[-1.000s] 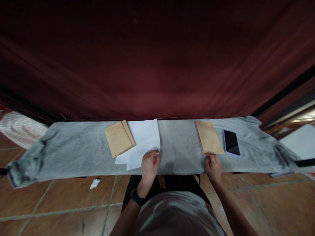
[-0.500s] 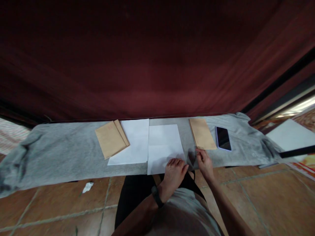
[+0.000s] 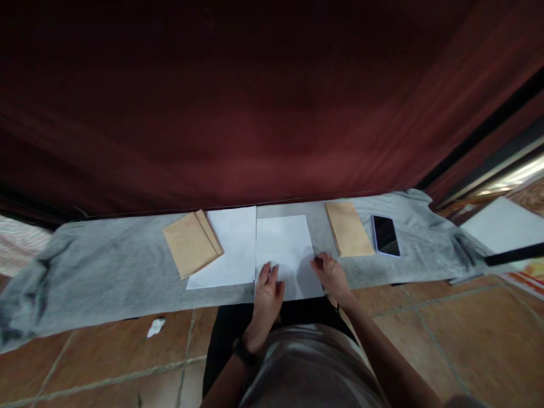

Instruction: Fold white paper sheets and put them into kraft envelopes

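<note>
A single white sheet of paper (image 3: pixel 286 249) lies on the grey cloth (image 3: pixel 110 266) in front of me. My left hand (image 3: pixel 268 289) rests flat on the sheet's near left corner, fingers stretched out. My right hand (image 3: pixel 330 273) touches the sheet's near right edge with its fingers loosely curled. Beside the sheet on the left lies a stack of white paper (image 3: pixel 232 243), with brown envelopes (image 3: pixel 191 242) overlapping its left side. To the right lies another pile of brown envelopes (image 3: pixel 348 229).
A dark phone (image 3: pixel 385 236) lies right of the envelopes. A dark red curtain (image 3: pixel 255 113) hangs behind the cloth-covered surface. A scrap of white paper (image 3: pixel 155 327) lies on the tiled floor. A white board (image 3: pixel 497 226) is at the far right.
My left hand drew one sheet from the stack to the middle, then slid to its near left corner. My right hand left the right envelopes and came to the sheet's right edge.
</note>
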Demonstrator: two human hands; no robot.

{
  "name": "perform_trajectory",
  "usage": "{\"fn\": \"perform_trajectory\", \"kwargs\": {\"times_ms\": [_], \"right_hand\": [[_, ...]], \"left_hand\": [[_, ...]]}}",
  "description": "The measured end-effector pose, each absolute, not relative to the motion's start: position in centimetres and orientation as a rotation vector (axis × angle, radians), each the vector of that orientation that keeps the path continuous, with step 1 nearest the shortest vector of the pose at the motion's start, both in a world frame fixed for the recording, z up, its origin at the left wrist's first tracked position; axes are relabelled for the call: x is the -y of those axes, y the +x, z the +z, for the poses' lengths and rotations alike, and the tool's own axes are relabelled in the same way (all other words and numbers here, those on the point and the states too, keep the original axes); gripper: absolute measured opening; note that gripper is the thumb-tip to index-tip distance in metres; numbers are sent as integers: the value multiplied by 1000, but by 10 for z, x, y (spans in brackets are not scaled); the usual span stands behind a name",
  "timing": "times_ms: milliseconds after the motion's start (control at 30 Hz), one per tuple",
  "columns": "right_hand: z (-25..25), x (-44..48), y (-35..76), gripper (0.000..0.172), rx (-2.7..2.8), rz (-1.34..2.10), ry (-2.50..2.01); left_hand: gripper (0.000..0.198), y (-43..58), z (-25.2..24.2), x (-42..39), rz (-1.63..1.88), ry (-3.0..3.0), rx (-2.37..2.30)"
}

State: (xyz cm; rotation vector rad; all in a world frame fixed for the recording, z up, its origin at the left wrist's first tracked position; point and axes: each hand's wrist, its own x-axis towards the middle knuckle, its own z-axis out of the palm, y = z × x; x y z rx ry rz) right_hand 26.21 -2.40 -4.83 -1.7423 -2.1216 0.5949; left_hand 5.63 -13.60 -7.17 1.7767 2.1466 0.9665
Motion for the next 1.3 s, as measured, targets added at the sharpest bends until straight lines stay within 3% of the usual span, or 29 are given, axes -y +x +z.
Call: {"fn": "perform_trajectory", "kwargs": {"times_ms": [133, 300, 367, 633, 800, 900, 1033, 1133, 1300], "right_hand": [[-46, 24, 259, 17, 2081, 717, -1754], [-43, 28, 260, 17, 1909, 928, -1677], [-41, 29, 257, 21, 1728, 1039, -1592], [25, 17, 244, 34, 1219, 1414, -1143], [73, 2, 244, 33, 1250, 1420, -949], [59, 1, 248, 35, 1369, 1190, -1075], [3, 9, 254, 50, 1408, 994, -1300], [-33, 18, 256, 62, 1288, 1177, -1382], [-56, 32, 256, 66, 1138, 1548, -1326]], "left_hand": [[48, 69, -70, 140, 880, 1898, -2123], [85, 80, -52, 148, 617, 2090, -2012], [91, 84, -45, 150, 544, 2126, -2009], [76, 85, -11, 131, 743, 2068, -2044], [37, 84, 22, 99, 1408, 1328, -1887], [36, 83, 28, 84, 1767, 682, -1659], [23, 86, 9, 81, 1834, 159, -1366], [18, 94, -15, 84, 1843, 7, -1317], [14, 113, -38, 86, 1753, 29, -1358]]}}
